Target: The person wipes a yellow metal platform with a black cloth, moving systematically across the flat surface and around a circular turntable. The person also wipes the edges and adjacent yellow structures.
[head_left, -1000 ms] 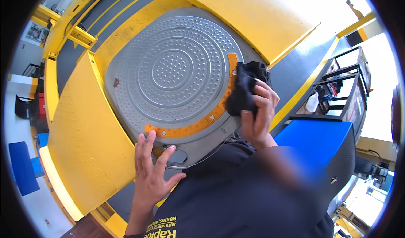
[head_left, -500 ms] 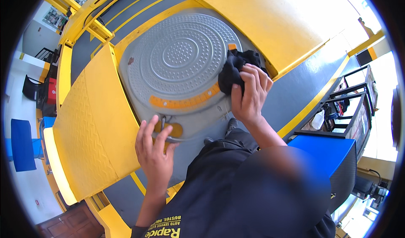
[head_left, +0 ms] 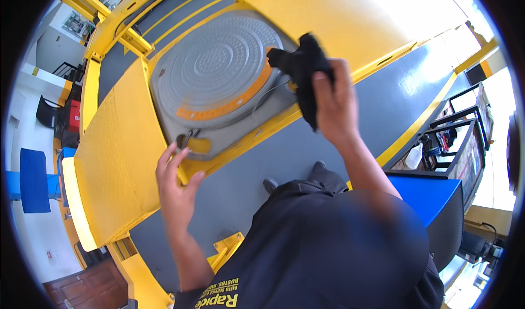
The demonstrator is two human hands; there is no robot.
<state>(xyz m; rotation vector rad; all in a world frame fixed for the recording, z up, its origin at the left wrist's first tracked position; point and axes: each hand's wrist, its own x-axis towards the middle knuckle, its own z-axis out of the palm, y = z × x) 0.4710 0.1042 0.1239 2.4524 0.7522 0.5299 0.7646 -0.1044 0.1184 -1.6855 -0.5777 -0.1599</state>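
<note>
My right hand (head_left: 338,104) grips a black cloth (head_left: 309,71), which hangs in folds above the right corner of a grey metal turntable plate (head_left: 229,46). Raised dots in rings cover that round plate, and an orange graduated scale (head_left: 229,102) curves along its near edge. My left hand (head_left: 176,180) is by the plate's near left corner, fingers apart and holding nothing. Close to its fingertips, a small dark pin (head_left: 189,138) sits beside an oval cutout (head_left: 200,145). A thin cable (head_left: 267,95) runs along the plate's near side; the cloth hides part of the right corner.
Yellow steel ramp sections flank the plate at left (head_left: 112,161) and right (head_left: 322,8). A yellow bracket (head_left: 228,249) rises near my left forearm. To the right stand a blue-topped cabinet (head_left: 418,199) and a black-framed rack (head_left: 465,145) with bottles.
My right hand has lifted the cloth off the plate's edge, and the cloth now hangs more stretched out. The left hand has moved left, away from the pin. My view has shifted back a little.
</note>
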